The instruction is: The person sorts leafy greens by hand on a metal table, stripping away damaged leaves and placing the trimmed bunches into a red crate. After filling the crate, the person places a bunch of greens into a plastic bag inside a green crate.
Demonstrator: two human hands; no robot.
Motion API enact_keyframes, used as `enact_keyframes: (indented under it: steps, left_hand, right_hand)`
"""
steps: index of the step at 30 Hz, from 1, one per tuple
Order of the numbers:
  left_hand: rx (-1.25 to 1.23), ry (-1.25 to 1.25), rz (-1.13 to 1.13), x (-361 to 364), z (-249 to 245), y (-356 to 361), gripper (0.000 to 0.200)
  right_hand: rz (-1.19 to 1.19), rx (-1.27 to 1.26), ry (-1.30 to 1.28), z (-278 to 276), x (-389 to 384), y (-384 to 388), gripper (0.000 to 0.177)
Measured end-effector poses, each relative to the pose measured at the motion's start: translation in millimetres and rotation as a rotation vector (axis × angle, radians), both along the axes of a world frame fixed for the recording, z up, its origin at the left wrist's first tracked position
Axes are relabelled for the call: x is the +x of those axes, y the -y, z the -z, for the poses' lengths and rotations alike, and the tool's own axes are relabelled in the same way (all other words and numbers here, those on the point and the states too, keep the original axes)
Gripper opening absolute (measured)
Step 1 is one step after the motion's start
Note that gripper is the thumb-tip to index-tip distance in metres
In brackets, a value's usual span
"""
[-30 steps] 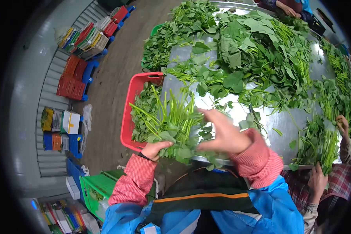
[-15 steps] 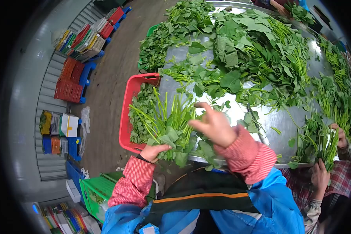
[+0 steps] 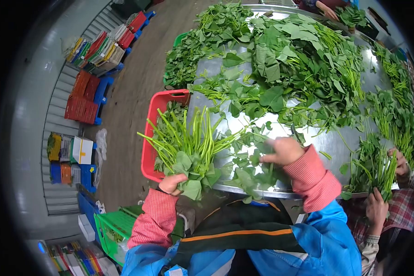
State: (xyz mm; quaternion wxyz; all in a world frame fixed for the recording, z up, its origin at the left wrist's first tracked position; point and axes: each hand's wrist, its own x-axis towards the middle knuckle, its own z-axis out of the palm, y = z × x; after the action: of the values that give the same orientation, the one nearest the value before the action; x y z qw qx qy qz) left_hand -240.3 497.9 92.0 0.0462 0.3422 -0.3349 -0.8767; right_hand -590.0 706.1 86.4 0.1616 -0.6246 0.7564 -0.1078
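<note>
My left hand (image 3: pixel 172 184) is closed round a bunch of leafy greens (image 3: pixel 195 152) at its leafy end. The bunch's pale green cut stems fan up and outward, partly over the red crate. My right hand (image 3: pixel 286 151) is over the metal table (image 3: pixel 221 158), among loose leafy sprigs (image 3: pixel 248 177). Its thumb and forefinger are apart, pointing left at the sprigs. The forefinger is smeared by motion, and the other fingers are curled and partly hidden.
A red crate (image 3: pixel 148 158) of greens stands against the table's left edge. A large heap of greens (image 3: pixel 303 69) covers the table's far part. At right, a co-worker's hands (image 3: pixel 377 209) hold another bunch. A green crate (image 3: pixel 110 230) is at lower left.
My right hand has moved right and down, away from the bunch to the loose sprigs. My left hand has shifted slightly left with the bunch, whose stems now spread wider.
</note>
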Motion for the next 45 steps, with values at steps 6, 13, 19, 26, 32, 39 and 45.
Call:
enact_keyframes:
  steps: [6, 13, 19, 26, 32, 39, 45]
  left_hand:
    - [-0.054, -0.114, -0.018, -11.2, -0.9, -7.2, 0.054]
    - [-0.228, -0.087, 0.013, -16.2, -0.4, -22.3, 0.068]
    - [-0.402, 0.094, 0.141, -52.3, -7.2, -44.6, 0.08]
    - [-0.722, -0.088, 0.154, -78.0, -18.1, -69.9, 0.061]
    - [-1.289, -0.123, 0.554, -93.3, -21.1, -71.6, 0.075]
    - [-0.312, 0.016, 0.315, -88.6, -21.3, -73.5, 0.076]
    - [-0.326, -0.049, 0.322, -89.1, -13.8, -69.1, 0.079]
  right_hand:
    - [0.196, -0.178, 1.3, 27.5, 37.2, 27.8, 0.075]
    - [0.045, -0.299, 1.86, 58.8, 39.5, 65.6, 0.12]
    - [0.076, -0.574, 1.823, 28.3, 46.6, 73.7, 0.124]
    - [0.428, -0.483, 1.897, 37.2, 39.6, 73.6, 0.09]
    - [0.228, -0.311, 2.308, 38.1, 39.8, 68.8, 0.083]
    - [0.212, -0.464, 2.373, 43.6, 32.7, 75.7, 0.086]
    - [0.154, -0.474, 1.749, 46.7, 29.7, 80.6, 0.096]
